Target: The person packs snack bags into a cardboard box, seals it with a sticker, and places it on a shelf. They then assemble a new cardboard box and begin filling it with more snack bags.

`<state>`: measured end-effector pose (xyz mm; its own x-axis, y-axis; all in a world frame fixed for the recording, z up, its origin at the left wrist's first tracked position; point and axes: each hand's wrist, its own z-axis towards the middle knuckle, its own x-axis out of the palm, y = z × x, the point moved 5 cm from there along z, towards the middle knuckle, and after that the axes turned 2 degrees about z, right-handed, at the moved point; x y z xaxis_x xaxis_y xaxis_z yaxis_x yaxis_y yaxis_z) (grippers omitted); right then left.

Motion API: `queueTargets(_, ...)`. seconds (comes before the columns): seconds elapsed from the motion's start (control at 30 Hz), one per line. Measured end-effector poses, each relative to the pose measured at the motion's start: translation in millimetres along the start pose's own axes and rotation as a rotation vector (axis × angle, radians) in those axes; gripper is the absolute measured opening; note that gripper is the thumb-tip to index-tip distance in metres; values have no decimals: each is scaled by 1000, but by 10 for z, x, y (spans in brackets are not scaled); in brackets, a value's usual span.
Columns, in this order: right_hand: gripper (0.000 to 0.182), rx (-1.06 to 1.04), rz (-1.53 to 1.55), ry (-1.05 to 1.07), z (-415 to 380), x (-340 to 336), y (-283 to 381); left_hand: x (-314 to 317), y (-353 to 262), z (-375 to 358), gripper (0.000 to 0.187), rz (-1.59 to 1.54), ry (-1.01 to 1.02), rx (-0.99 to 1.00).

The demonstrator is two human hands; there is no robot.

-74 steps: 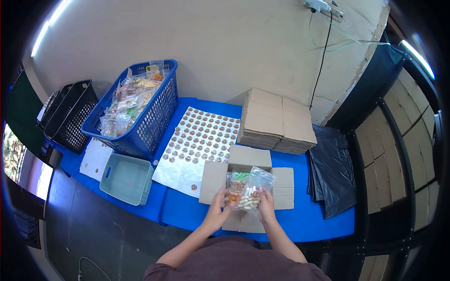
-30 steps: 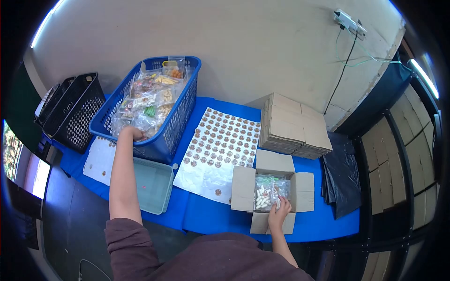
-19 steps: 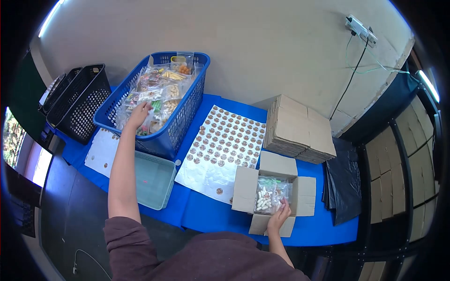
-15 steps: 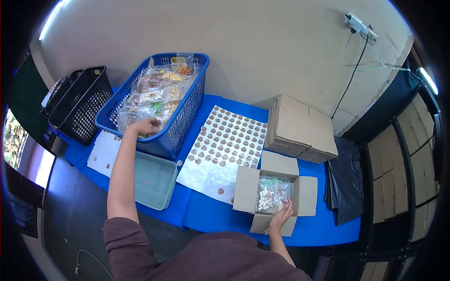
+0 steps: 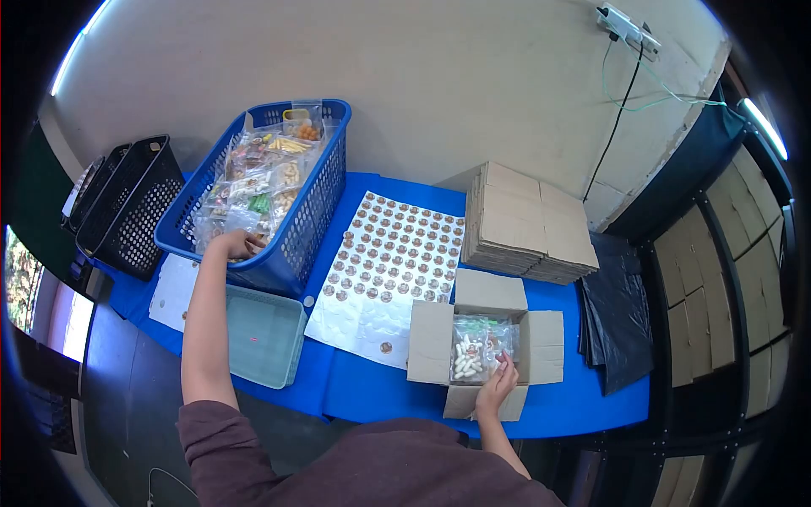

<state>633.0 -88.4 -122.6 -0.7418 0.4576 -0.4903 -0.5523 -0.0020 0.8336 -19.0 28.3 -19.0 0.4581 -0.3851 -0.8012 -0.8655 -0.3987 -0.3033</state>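
My left hand reaches into the near end of a blue plastic basket. Its fingers are apart, touching the clear packets heaped there; the fingertips are partly hidden. On the right, an open cardboard box has its flaps folded outward. Inside it lie clear packets with white capsule-shaped pieces and something green. At the box's near right corner, the fingers of my right hand are closed on the edge of a clear packet.
A white sheet of round stickers lies between basket and box. Flattened cartons are stacked behind the box, with black plastic bags at right. A pale green tray stands before the basket; black baskets are at left.
My left hand has lowered onto the packets at the basket's near end. My right hand stays at the box. The whole view has shifted slightly.
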Motion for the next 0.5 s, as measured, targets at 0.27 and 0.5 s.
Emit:
queueTargets(0.27,36,-43,-60,6,-5,20,-4,-218,-71,-56,17,-463,-413,199)
queueTargets(0.5,35,-37,35,25,-3,-32,-32,-545,-199,-489,20,-610,-952,253)
